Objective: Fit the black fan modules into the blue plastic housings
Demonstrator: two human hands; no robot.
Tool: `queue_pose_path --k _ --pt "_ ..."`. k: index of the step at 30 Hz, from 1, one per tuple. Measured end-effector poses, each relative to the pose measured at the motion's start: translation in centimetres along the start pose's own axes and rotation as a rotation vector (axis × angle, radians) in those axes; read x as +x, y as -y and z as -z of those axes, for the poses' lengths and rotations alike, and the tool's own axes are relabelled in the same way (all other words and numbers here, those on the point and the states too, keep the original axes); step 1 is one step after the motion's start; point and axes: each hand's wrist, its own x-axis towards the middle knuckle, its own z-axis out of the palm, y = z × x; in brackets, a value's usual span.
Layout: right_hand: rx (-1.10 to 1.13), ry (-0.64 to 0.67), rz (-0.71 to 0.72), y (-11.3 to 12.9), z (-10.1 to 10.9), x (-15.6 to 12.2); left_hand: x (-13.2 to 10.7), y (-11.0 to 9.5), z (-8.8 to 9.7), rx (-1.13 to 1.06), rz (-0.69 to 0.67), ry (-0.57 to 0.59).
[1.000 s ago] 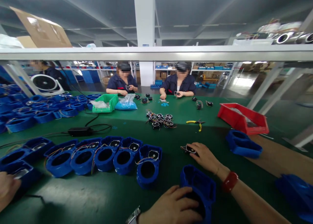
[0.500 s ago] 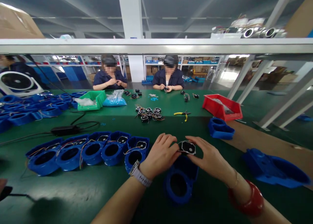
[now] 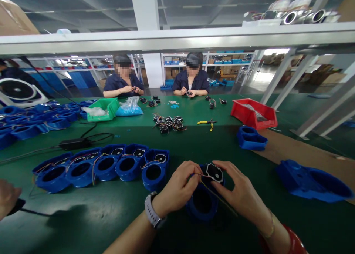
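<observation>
Just in front of me a blue plastic housing (image 3: 198,214) with a round opening lies on the green table. Over its far end is a small black motor (image 3: 214,172) with a silver-edged square face. The thumb and fingers of my right hand (image 3: 240,185) grip the motor from the right side. My left hand (image 3: 180,185) pinches the motor's thin wires (image 3: 204,175), whose loose ends trail over the housing toward my right wrist. How deep the motor sits in the housing is hidden by my fingers. To the left stands a row of similar housings (image 3: 154,172) with motors in them.
Farther off lie a cluster of motors (image 3: 168,124), yellow-handled pliers (image 3: 205,122), a red bin (image 3: 253,117) and a green bin (image 3: 111,107). Blue housings (image 3: 313,183) flank me at right. Another person's hand (image 3: 8,196) shows at left. Two co-workers sit opposite.
The motor has come down and turned over the housing's far end. My left hand has drawn its wires toward me. Another person's hand has come further into view at left.
</observation>
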Motion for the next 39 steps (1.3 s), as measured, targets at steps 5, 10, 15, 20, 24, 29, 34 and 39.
queue_pose_path --k 5,10,15,20,24,29,34,39 --pt "0.016 -0.015 0.029 0.9 0.3 0.1 0.0 0.1 0.0 -0.301 0.187 0.041" --pt "-0.007 0.013 -0.019 0.1 -0.4 -0.5 -0.8 1.2 0.5 0.255 0.108 0.067" --pt "-0.029 0.049 -0.067 -1.4 -1.9 -1.9 -1.9 1.7 0.3 0.618 -0.022 0.075" --pt "-0.102 0.024 -0.052 -1.8 -2.7 -2.1 -2.1 1.8 -1.4 0.591 0.091 0.036" --pt "-0.192 0.034 -0.02 -1.3 -2.4 -1.8 -2.0 1.7 -1.7 0.621 0.055 0.077" --pt "-0.276 0.062 -0.02 -1.4 -2.0 -2.0 -3.1 2.1 -1.0 0.638 -0.081 0.115" --pt "-0.335 0.028 -0.074 -2.1 -1.8 -2.1 -4.2 2.5 -1.4 0.592 -0.175 0.298" --pt "-0.34 0.068 -0.075 -2.2 -1.5 -1.7 -3.8 2.3 -1.7 0.608 -0.214 0.3"
